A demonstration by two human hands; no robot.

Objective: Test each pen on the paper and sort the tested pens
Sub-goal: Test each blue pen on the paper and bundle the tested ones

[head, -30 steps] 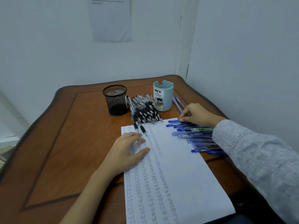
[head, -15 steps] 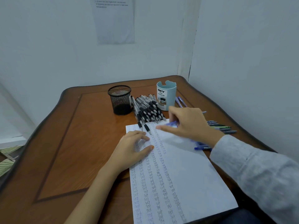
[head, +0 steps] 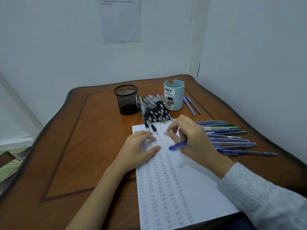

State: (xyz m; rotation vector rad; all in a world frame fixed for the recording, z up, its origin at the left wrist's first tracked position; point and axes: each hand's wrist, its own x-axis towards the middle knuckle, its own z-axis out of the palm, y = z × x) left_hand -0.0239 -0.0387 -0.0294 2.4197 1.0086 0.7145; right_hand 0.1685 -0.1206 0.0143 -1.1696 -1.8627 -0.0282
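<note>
While our left grip [head: 137, 146] presses flat on the paper [head: 199, 180], our right grip [head: 196, 140] curls round a blue pen [head: 178, 145] over the handwritten rows.

We sit in a plain office or study corner: wooden desk [head: 79, 155] across the lower frame, white walls [head: 58, 47] meeting upper right, printed notice [head: 122, 22] top centre, mesh pen cup [head: 126, 100] and desk organizer [head: 174, 97] mid-frame.
</note>
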